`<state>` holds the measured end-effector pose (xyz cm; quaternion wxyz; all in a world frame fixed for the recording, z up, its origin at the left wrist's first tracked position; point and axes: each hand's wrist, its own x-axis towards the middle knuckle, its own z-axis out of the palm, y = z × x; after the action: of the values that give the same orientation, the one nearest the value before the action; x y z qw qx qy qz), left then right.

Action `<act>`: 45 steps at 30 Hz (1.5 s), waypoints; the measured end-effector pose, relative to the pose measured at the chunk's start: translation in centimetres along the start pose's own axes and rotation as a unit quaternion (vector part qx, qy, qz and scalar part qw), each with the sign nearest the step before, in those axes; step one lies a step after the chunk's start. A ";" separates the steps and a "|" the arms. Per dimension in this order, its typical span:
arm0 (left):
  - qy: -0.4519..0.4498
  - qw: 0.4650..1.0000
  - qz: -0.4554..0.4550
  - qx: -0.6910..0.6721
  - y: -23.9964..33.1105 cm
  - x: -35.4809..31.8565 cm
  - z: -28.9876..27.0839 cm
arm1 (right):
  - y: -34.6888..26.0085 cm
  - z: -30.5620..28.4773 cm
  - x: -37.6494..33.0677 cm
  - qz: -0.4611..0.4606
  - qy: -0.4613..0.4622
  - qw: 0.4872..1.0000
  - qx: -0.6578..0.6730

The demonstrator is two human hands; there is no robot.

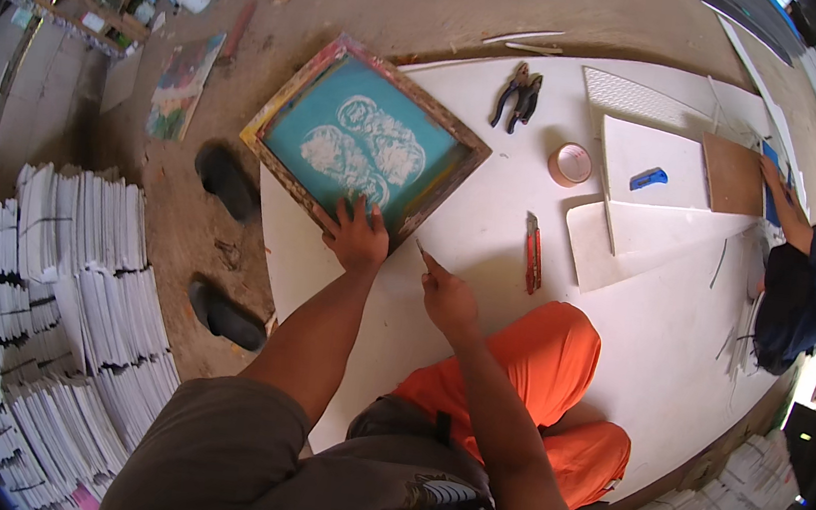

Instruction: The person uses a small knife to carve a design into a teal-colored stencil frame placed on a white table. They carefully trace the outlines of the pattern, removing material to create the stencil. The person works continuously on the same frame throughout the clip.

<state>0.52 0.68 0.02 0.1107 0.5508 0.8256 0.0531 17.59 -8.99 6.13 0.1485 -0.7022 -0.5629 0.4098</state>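
Note:
A silk-screen frame [458, 176] with a worn wooden border and teal mesh lies tilted at the far left of the white board. Two pale, sole-like shapes show on its mesh. My left hand [360, 237] rests with fingers spread over the frame's near edge, fingertips on the mesh. Close to the same corner, my right hand [450, 302] is closed on a thin pointed tool [424, 252], mostly hidden by the fingers; its kind is unclear. A red utility knife [533, 256] lies to the right of this hand. Pliers [517, 97] lie beyond, beside a tape roll [570, 164].
White panels [657, 147] carry a blue cutter [649, 179] and a brown board [734, 175]. Another person's hand [774, 181] reaches there from the right. Two dark slippers [225, 182] lie left of the white board [390, 326]. Tied paper stacks [87, 249] stand farther left.

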 end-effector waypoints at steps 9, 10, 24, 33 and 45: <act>0.095 0.995 0.012 -0.024 -3.7 0.8 2.0 | -2.5 -0.2 -0.9 -0.024 -0.040 0.996 -0.075; 0.102 0.994 0.011 -0.026 -3.5 0.6 2.0 | -2.4 0.2 -0.6 -0.022 -0.043 0.996 -0.074; 0.082 0.996 0.006 -0.038 -3.4 0.4 1.1 | -2.3 -0.9 -2.7 -0.069 0.010 0.993 0.093; -0.100 0.835 0.284 -0.461 -1.3 -3.8 -3.5 | -1.0 -3.2 -6.4 -0.138 0.091 0.961 0.222; -0.075 0.761 -0.045 -0.643 -9.2 -6.9 -1.2 | -1.2 -1.1 -8.4 -0.073 -0.075 0.970 0.218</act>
<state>-5.46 -9.24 0.12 0.5027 0.3152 0.6103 0.5249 17.33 -16.03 11.02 0.2847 -0.5775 -0.5195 0.5618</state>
